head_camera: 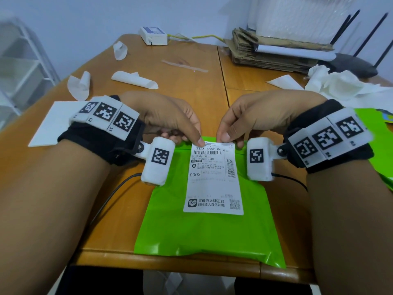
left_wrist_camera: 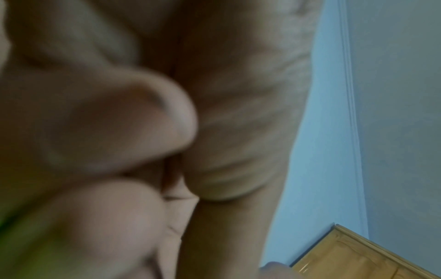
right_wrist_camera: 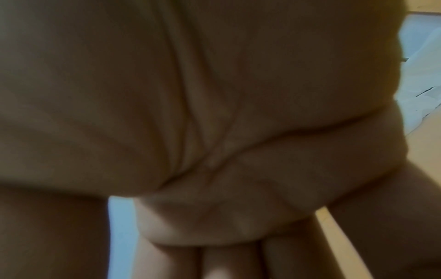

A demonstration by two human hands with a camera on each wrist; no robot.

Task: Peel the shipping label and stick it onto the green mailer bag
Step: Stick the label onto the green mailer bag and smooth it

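While left hand [head_camera: 170,118] and right hand [head_camera: 253,116] each pinch the top edge of the shipping label [head_camera: 213,177], it lies over the green mailer bag [head_camera: 204,233] on the table [head_camera: 191,86]. Advised: lower squarely, smooth from bottom upward, avoiding creases.

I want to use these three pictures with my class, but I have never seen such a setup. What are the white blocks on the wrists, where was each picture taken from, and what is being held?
No machine here: a person works with bare hands. The big picture comes from a head-worn camera. The white blocks with black patterns are wrist-worn cameras; they took the two blurry close-ups, which show mostly palm and fingers. On the wooden table lies a green mailer bag. The left hand and right hand each pinch the far edge of the white shipping label, which lies over the bag. Whether it is stuck down yet cannot be told. Farther off lie curled white paper scraps, flattened cardboard and a small white box.
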